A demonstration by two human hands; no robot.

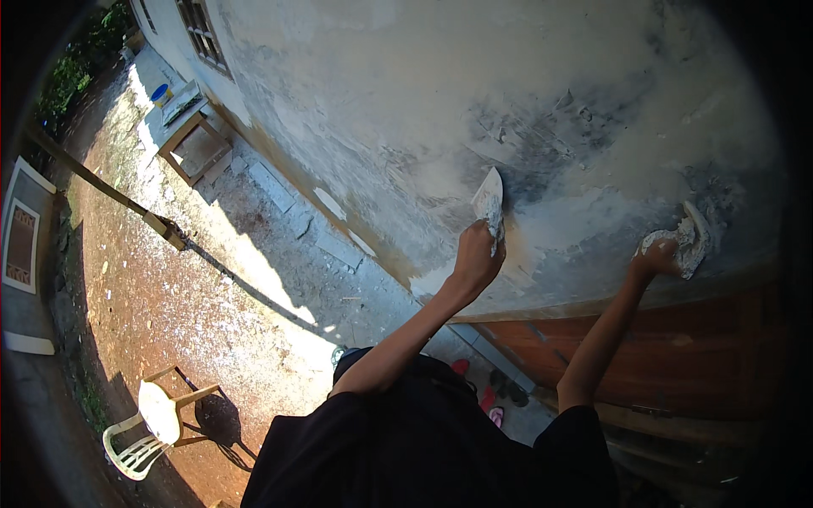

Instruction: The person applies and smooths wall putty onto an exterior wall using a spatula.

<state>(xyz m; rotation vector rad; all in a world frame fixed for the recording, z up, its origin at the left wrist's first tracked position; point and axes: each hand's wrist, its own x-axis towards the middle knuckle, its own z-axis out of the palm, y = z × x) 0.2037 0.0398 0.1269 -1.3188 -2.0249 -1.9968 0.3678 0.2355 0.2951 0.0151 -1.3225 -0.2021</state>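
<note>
My left hand (478, 259) is closed round the handle of a putty knife (489, 188), its pale pointed blade up against the wall and smeared with grey-white filler. Farther right, my right hand (659, 256) grips a plaster-covered piece (694, 240) with a pale curved edge, close to the wall; its exact kind is hidden under the filler. Between and above both hands, the plastered wall (576, 140) shows dark grey patches and rough streaks among smoother beige areas.
Below the wall is a reddish-brown wooden door (644, 356). Shoes (496, 415) lie by my feet. A wooden cabinet (196, 151) with a blue bucket (161, 95) stands far left along the wall. A pole (102, 186) and a plastic chair (159, 412) are on the left.
</note>
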